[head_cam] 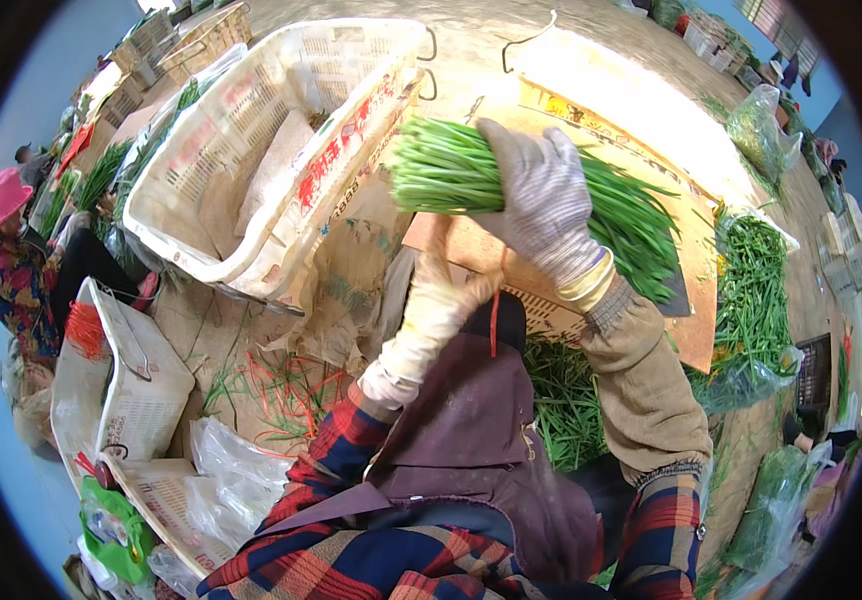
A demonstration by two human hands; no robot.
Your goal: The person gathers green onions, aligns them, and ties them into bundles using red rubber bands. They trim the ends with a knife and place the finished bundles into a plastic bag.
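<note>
My right hand [540, 191], in a grey-white knit glove, grips a thick bunch of green garlic chives [442, 169]. The pale cut ends point left and the darker leaves trail right, above a brown board [693, 300]. Below the bunch is my left hand [450, 292], in a pale glove and blurred by motion. A thin red tie strip [494, 330] hangs by its fingertips; whether the fingers hold it I cannot tell.
A large white plastic crate [251, 135] stands front left. Loose chives fill a bag [753, 292] at right. Red strips [281, 390] litter the floor near another crate [142, 397]. A person in a pink hat [7, 196] sits far left.
</note>
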